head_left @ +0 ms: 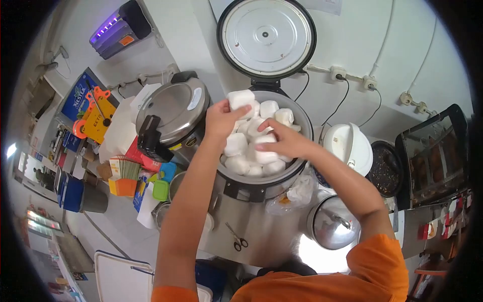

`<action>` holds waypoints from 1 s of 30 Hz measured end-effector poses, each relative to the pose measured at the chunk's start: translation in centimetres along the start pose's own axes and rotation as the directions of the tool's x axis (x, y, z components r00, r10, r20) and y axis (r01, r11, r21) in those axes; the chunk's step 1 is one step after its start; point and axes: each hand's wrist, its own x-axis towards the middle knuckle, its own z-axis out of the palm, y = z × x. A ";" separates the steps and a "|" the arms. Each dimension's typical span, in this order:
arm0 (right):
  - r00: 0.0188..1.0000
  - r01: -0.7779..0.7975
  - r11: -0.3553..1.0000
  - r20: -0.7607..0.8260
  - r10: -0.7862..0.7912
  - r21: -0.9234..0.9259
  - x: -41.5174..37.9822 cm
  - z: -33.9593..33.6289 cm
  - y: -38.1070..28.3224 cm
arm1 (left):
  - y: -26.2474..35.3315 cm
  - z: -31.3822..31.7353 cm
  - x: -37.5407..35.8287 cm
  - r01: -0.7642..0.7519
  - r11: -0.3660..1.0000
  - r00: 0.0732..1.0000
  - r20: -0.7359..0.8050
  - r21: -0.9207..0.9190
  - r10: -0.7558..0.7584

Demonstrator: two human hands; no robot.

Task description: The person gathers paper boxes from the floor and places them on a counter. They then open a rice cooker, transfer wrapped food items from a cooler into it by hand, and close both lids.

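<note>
Many white wrapped packets are heaped inside a large rice cooker whose round lid stands raised at the back. My left hand is closed around one white packet at the pot's upper left rim. On the right side of the heap, my right hand has its thumb and fingers bent around another white packet, which stays among the others. What the packets contain is hidden by their wrapping.
A second, closed cooker stands close on the left. Scissors lie on the counter in front. To the right are a crumpled plastic bag, a shiny lidded pot, a white lidded container and a glass-fronted oven.
</note>
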 end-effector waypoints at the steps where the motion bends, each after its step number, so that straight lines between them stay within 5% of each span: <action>1: 1.000 -0.001 1.000 -0.006 0.001 -0.002 0.5 1.0 0.0 | -1.5 -0.2 2.1 0.091 0.990 0.993 -0.082 0.104 -0.082; 2: 0.998 0.039 0.940 -0.028 -0.052 -0.338 1.0 2.0 0.1 | -3.5 -0.3 3.9 0.089 0.990 0.994 -0.075 0.105 -0.081; 4: 0.962 0.087 0.507 -0.061 -0.267 -0.857 0.2 3.0 1.0 | -6.1 0.0 6.5 0.188 0.768 0.908 -0.407 0.612 0.102; 5: 0.961 0.089 0.507 -0.060 -0.271 -0.857 0.5 2.0 1.3 | -6.6 -0.1 7.2 0.187 0.767 0.907 -0.408 0.613 0.105; 7: 0.979 -0.004 0.761 -0.157 -0.129 -0.648 1.6 -1.3 0.7 | -6.9 -0.1 7.7 0.228 0.494 0.969 -0.244 0.839 -0.033; 8: 0.968 -0.044 0.626 -0.189 -0.167 -0.779 2.0 -3.0 0.1 | -5.8 1.3 6.2 0.250 0.188 0.954 -0.274 0.950 0.118; 9: 0.954 -0.097 0.473 -0.217 -0.208 -0.876 2.4 -4.7 0.1 | -6.3 0.9 6.3 0.258 0.185 0.954 -0.280 0.948 0.105; 10: 0.958 -0.093 0.479 -0.210 -0.196 -0.873 3.1 -5.7 1.4 | -7.0 0.6 6.5 0.225 0.142 0.955 -0.247 0.964 0.164; 11: 0.966 0.038 0.338 -0.053 -0.253 -0.940 4.3 -6.6 3.2 | -7.2 0.3 6.7 0.190 0.099 0.950 -0.209 0.977 0.232; 12: 0.951 0.169 0.181 0.112 -0.288 -0.969 5.3 -7.3 4.5 | -7.2 0.3 6.5 0.195 0.101 0.949 -0.214 0.976 0.232; 15: 0.903 0.323 0.097 0.276 -0.330 -0.941 6.9 -7.6 5.7 | -6.7 -0.2 4.5 0.258 0.164 0.901 -0.299 0.952 0.313; 18: 0.861 0.378 -0.078 0.381 -0.337 -0.923 7.6 -8.1 5.4 | -5.1 -1.0 -2.3 0.022 0.408 0.800 -0.261 0.913 0.540; 21: 0.947 0.194 0.012 0.184 -0.262 -0.981 5.9 -7.7 2.9 | -4.2 -3.7 -12.9 -0.220 0.693 0.800 -0.280 0.686 0.531; 22: 0.943 0.213 -0.001 0.206 -0.262 -0.977 5.7 -7.1 2.9 | -4.8 -4.9 -16.9 -0.215 0.672 0.786 -0.282 0.709 0.550; 24: 0.938 -0.083 0.052 -0.095 -0.332 -0.995 4.9 -5.4 3.5 | -7.1 -7.0 -25.7 -0.120 0.668 0.801 -0.326 0.734 0.502; 26: 0.999 -0.040 0.051 -0.039 0.029 -0.998 3.7 -5.3 3.3 | -9.1 -8.7 -34.1 0.088 0.683 0.833 -0.430 0.725 0.349; 29: 0.984 -0.026 0.013 -0.023 0.179 -1.000 4.2 -6.9 2.7 | -13.0 -11.5 -46.4 0.290 0.746 0.765 -0.614 0.599 0.195; 30: 0.934 -0.070 -0.142 -0.115 0.337 -0.987 5.1 -6.4 1.2 | -14.2 -12.5 -50.3 0.342 0.681 0.725 -0.643 0.647 0.246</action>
